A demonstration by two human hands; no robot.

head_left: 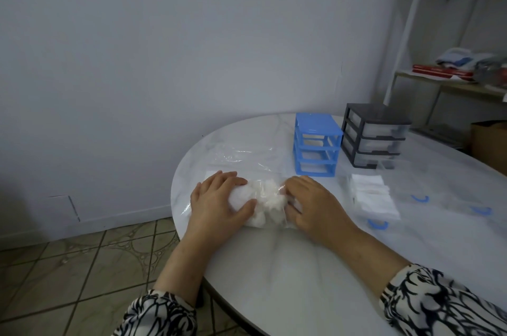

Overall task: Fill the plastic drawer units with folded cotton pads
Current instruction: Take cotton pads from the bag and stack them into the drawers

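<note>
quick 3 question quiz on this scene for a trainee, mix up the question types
1. True or false: the blue unit has all its drawers in.
2. What do the left hand and right hand hold between them? A) a red box B) a clear bag of cotton C) a drawer
3. Fill in: right of the right hand, clear drawers with blue handles lie on the table, and one holds a stack of white ____.

Key
1. False: its three slots are empty, while the black unit has its drawers in.
2. B
3. pads
</note>
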